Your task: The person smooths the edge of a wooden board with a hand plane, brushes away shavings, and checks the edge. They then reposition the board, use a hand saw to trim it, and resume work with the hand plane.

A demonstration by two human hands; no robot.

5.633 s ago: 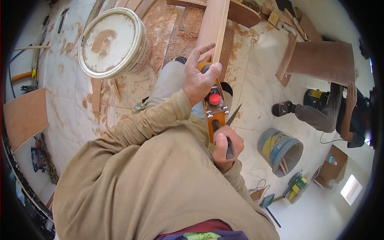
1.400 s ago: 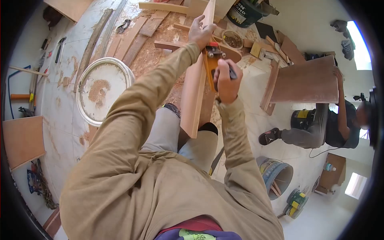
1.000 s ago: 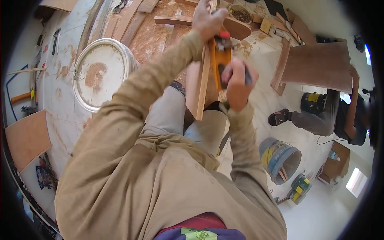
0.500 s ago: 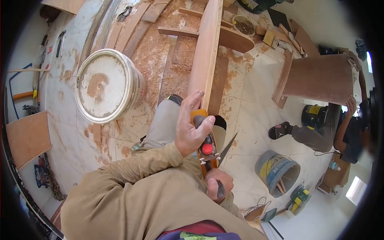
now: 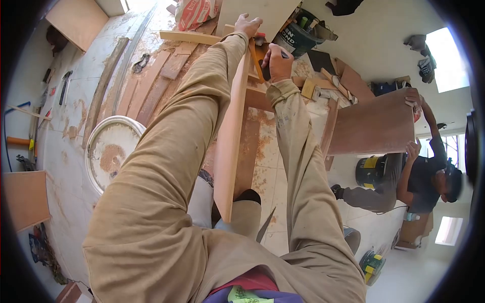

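Observation:
With arms stretched far forward, I hold a hand plane [image 5: 256, 61] with an orange body at the far end of a long wooden board standing on edge [image 5: 230, 161]. My right hand [image 5: 280, 62] is wrapped round its dark rear handle. At its front, my left hand [image 5: 248, 25] is on the plane, its grip partly hidden. The plane rests along the board's upper edge, its sole out of sight. The board's near end lies by my knees.
A white lidded bucket [image 5: 112, 154] stands left, near loose wood strips [image 5: 144, 91] and shavings. On the right, a co-worker [image 5: 429, 177] holds a brown panel [image 5: 374, 123]. A dark bucket [image 5: 295, 38] stands at the far end. A pointed saw blade [image 5: 265, 225] shows beside my leg.
Both my hands have moved the hand plane away from my body, from the board's near end to its far end. My arms are now extended, and the view has shifted.

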